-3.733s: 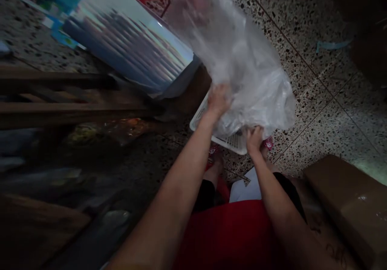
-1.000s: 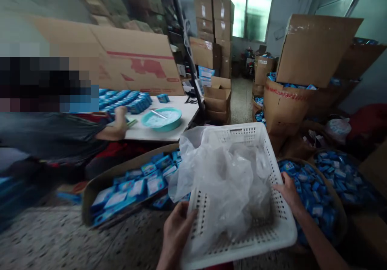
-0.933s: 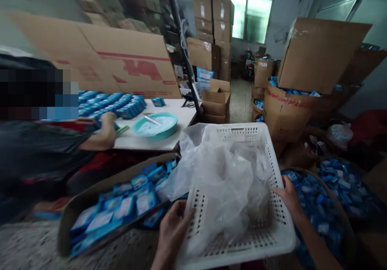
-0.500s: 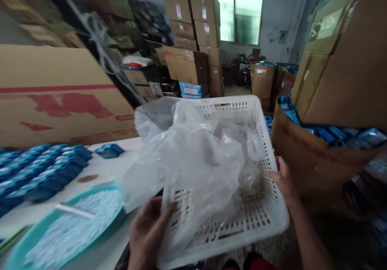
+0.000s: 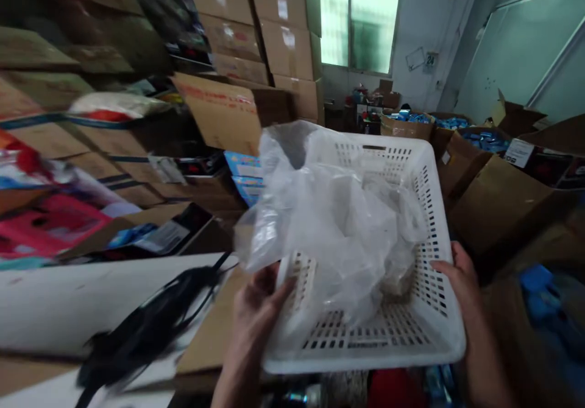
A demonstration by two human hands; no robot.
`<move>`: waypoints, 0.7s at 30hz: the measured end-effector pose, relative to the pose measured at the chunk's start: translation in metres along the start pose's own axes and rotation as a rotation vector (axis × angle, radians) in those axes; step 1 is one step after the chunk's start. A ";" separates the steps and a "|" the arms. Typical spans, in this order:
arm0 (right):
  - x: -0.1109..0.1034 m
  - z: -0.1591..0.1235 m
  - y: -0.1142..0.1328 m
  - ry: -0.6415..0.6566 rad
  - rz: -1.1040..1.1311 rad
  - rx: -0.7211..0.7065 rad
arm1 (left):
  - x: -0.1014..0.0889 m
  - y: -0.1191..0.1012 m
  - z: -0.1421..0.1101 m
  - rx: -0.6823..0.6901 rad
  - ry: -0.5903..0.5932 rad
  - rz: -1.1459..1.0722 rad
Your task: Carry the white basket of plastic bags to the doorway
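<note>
I hold a white perforated plastic basket (image 5: 425, 341) in front of me with both hands. My left hand (image 5: 256, 310) grips its left rim and presses on the clear plastic bag (image 5: 338, 225) that lies crumpled inside and spills over that side. My right hand (image 5: 464, 280) clasps the right rim from outside. The basket is held level, above the floor and the boxes.
A white tabletop (image 5: 68, 298) with black cables (image 5: 146, 329) lies at lower left. Stacked cardboard boxes (image 5: 269, 36) rise behind, open cartons (image 5: 498, 207) with blue packets stand at right, and a bright window (image 5: 361, 24) is at the back.
I have stood up from the floor with the basket and bag and moved forward past the table with the teal bowl and blue packets; the view has swung right.
</note>
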State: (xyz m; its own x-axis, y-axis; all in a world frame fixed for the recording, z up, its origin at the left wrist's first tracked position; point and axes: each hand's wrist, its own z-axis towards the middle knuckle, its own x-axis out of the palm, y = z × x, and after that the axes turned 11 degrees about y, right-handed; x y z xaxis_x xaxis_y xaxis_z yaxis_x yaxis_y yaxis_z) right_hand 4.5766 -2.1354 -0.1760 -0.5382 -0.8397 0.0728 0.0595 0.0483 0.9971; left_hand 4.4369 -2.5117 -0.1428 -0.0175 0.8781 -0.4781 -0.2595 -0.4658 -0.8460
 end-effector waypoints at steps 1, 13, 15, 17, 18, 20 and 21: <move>-0.021 -0.043 0.027 -0.020 -0.017 0.007 | -0.015 -0.034 -0.034 0.003 0.052 -0.045; -0.054 -0.233 0.166 0.165 -0.106 0.096 | -0.168 -0.182 -0.257 -0.173 0.115 0.089; -0.035 -0.198 0.149 0.203 -0.101 0.115 | -0.161 -0.158 -0.236 -0.210 0.084 0.133; -0.017 -0.156 0.147 0.225 -0.090 0.124 | -0.155 -0.146 -0.199 -0.248 0.076 0.187; -0.008 -0.136 0.151 0.236 -0.092 0.120 | -0.152 -0.145 -0.178 -0.258 0.077 0.207; 0.001 -0.100 0.164 0.254 -0.112 0.105 | -0.145 -0.149 -0.139 -0.282 0.092 0.227; 0.001 -0.084 0.172 0.260 -0.121 0.091 | -0.139 -0.155 -0.124 -0.296 0.096 0.231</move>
State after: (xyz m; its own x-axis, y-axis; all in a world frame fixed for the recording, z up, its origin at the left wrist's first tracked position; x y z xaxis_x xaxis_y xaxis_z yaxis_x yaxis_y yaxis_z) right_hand 4.6569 -2.1734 -0.0066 -0.3027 -0.9521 -0.0439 -0.0740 -0.0224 0.9970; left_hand 4.5990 -2.5754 0.0254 0.0515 0.7385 -0.6722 0.0308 -0.6740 -0.7381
